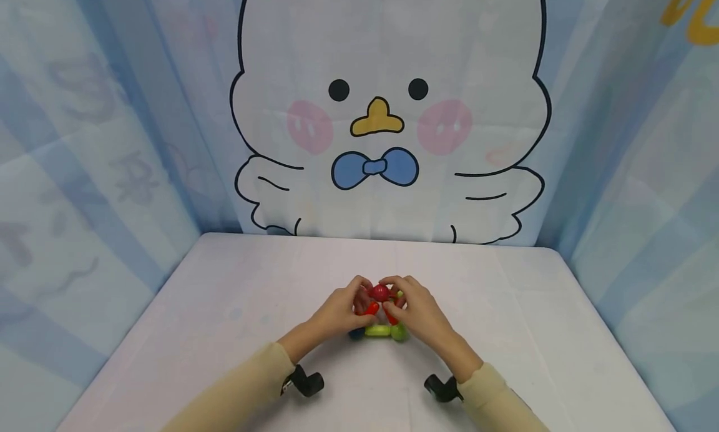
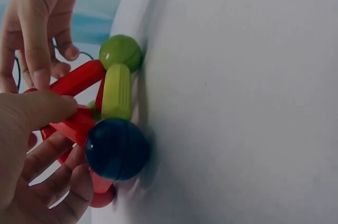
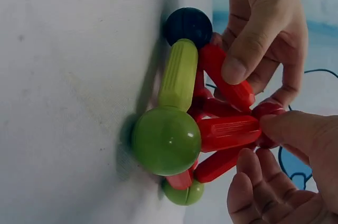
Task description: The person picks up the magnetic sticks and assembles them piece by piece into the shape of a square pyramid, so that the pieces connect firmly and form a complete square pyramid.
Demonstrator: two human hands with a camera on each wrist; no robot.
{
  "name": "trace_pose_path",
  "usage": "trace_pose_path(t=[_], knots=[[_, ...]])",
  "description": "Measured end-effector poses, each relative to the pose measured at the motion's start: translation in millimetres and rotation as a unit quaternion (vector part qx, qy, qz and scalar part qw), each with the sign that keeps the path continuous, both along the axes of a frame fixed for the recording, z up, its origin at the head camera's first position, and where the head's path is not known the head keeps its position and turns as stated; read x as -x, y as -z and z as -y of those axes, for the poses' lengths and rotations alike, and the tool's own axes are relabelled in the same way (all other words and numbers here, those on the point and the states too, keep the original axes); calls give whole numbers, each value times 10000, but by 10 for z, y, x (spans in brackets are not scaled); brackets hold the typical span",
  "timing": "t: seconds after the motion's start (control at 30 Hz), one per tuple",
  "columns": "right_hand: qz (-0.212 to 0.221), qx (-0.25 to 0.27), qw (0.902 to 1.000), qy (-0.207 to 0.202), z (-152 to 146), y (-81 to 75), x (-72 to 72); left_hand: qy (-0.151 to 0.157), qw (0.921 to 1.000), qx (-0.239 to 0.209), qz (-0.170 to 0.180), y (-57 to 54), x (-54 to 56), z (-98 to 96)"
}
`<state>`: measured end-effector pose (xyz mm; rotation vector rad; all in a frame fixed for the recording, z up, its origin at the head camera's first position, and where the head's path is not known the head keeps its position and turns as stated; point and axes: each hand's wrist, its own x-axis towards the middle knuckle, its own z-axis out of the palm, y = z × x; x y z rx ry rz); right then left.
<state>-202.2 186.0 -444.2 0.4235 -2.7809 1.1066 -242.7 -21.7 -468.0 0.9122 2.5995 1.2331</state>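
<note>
A toy frame of plastic balls and rods stands on the table between both hands. Its red ball (image 1: 380, 293) is at the top, with red rods (image 3: 229, 133) sloping down from it. Along the near base, a yellow-green rod (image 1: 377, 331) joins a dark blue ball (image 2: 117, 149) on the left to a green ball (image 1: 399, 332) on the right. My left hand (image 1: 344, 308) pinches the red rod (image 3: 227, 76) above the blue ball, thumb on its near side. With thumb and fingertips, my right hand (image 1: 420, 312) holds the red ball. Fingers partly hide the far rods.
The white table (image 1: 236, 294) extends around the toy, and a curtain with a cartoon bird (image 1: 382, 201) hangs behind its far edge. Black wrist-worn devices (image 1: 307, 382) jut out below both forearms. Another green ball (image 3: 184, 193) lies at the toy's far base.
</note>
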Motion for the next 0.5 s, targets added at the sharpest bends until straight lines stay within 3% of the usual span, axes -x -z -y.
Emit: trace_pose_path(t=[0.3,0.43,0.5], knots=[[-46,-268,9995,134,54,0,-20,-326,9977,-557,190,97,-80,-16],[-24,-242,9997,73,60,-9,-20,-318,9984,-477,17,109,-79,-3],[61,-231,9997,32,37,1,-20,-309,9992,-193,-157,109,-80,13]])
